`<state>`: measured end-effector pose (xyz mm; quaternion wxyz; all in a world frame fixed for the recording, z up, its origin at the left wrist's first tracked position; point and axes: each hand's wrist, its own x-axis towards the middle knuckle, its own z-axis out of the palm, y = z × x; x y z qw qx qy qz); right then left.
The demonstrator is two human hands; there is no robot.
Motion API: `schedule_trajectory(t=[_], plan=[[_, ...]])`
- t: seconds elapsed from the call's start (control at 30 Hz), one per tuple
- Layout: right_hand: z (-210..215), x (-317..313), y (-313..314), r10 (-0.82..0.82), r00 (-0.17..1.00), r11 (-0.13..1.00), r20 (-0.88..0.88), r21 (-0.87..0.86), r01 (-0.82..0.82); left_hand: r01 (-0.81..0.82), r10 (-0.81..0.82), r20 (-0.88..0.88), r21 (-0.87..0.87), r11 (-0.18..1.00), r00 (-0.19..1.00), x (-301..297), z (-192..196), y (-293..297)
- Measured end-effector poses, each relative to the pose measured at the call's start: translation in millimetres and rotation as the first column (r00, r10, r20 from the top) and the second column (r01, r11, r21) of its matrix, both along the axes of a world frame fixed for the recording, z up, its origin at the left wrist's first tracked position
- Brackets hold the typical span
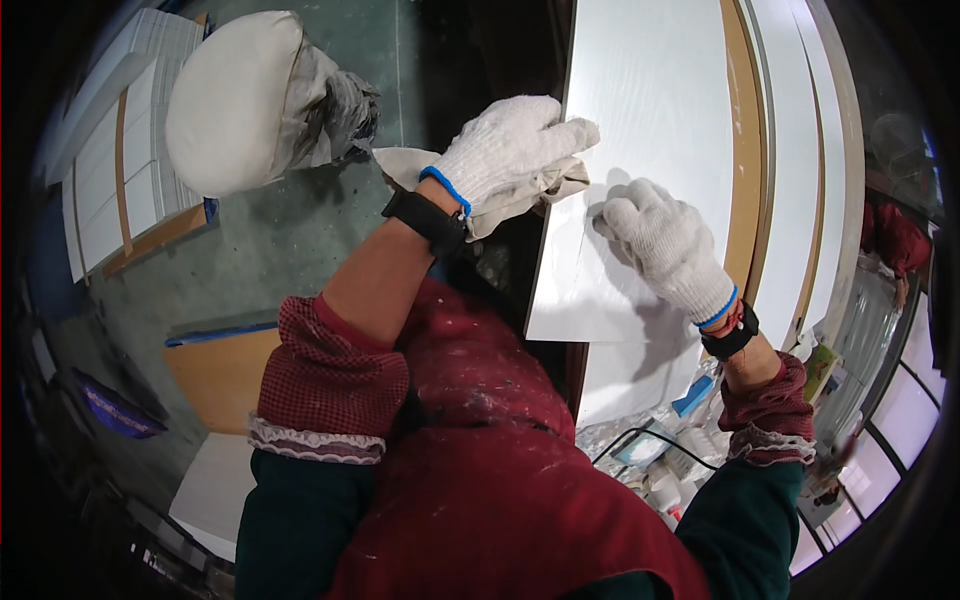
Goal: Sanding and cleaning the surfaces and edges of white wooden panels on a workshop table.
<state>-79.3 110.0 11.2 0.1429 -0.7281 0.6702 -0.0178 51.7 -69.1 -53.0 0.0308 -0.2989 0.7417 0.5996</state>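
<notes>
The white panel (650, 90) lies face up before the person, over another white sheet (625, 385) that shows past its near end. Its long axis runs from that near end, by the apron (500, 470), away toward the top of the view. It looks stiff, smooth and somewhat slippery under gloves, probably awkward more by length than weight; its rims and corners likely mark or chip easily, so both long edges would be the place to take hold. Next comes the pale stool (235, 105), well off to the left. The right hand (668, 245) rests on the panel, fingers curled; I cannot tell whether it pinches anything. The left hand (512, 150) grasps the bunched cloth (505, 208) at the panel's left edge, fingertips pointing across it. The cloth, soft and limp, should handle best folded under the palm; its loose corner points left.
</notes>
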Motion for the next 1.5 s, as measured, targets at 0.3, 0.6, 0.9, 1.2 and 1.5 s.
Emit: schedule_trajectory(t=[0.3, 0.6, 0.9, 1.2, 1.5], plan=[[3.9, -0.2, -2.5, 0.042, 0.998, 0.998, -0.047, 0.047, -0.039, 0.001, 0.001, 0.032, -0.052, 0.999, 1.000, 2.3, 4.1, -3.1], [4.3, 4.4, 0.8, 0.056, 0.993, 0.998, -0.100, 0.011, -0.055, 0.016, -0.014, 0.029, -0.080, 0.997, 0.999, 5.9, 7.6, -2.6], [-2.3, 1.7, 9.5, 0.124, 0.982, 0.992, -0.145, 0.003, -0.125, 0.019, -0.018, 0.024, -0.042, 0.999, 1.000, 6.8, 12.4, -0.5], [0.1, 7.8, 7.7, 0.089, 0.985, 0.996, -0.150, -0.013, -0.092, -0.011, 0.001, -0.081, -0.114, 0.993, 0.997, 8.0, 0.5, 1.0], [-0.8, 8.3, 11.3, 0.033, 0.986, 0.999, -0.166, 0.015, -0.031, -0.013, 0.002, -0.096, -0.123, 0.992, 0.995, 4.3, -4.5, 2.9]])
